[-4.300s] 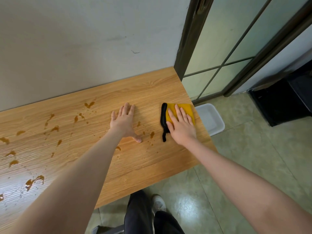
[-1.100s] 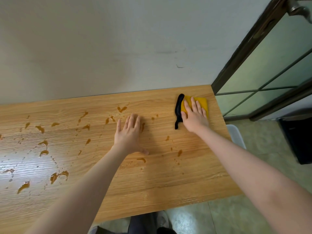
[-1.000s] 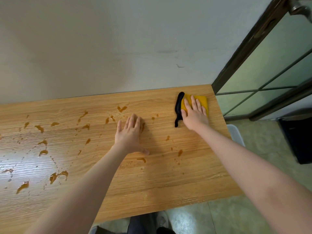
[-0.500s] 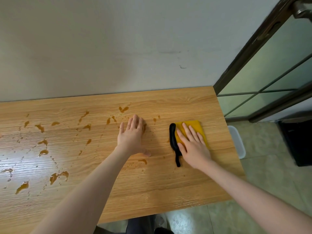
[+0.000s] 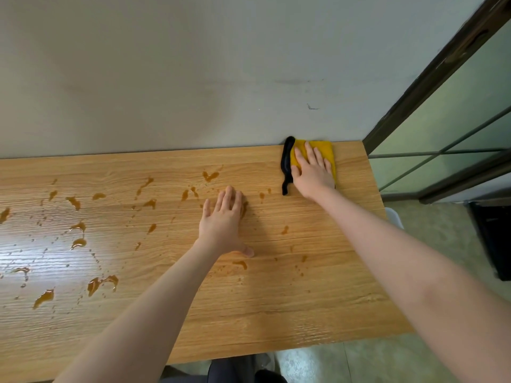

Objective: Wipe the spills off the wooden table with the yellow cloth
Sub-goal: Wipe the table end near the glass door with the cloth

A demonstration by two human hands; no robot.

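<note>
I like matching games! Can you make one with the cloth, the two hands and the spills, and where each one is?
Things:
1. cloth
2. left hand
3. right hand
4. spills

Places:
A. flat on the bare table, mid-table
B. mostly left of the hands
C. far right corner, by the wall
D. pressing on the cloth

Pairs: 1-C, 2-A, 3-D, 4-B

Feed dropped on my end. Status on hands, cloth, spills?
Right hand flat on cloth, far right corner by the wall. Left hand flat on table. Spills remain, mostly left. Nothing blocking.
</note>
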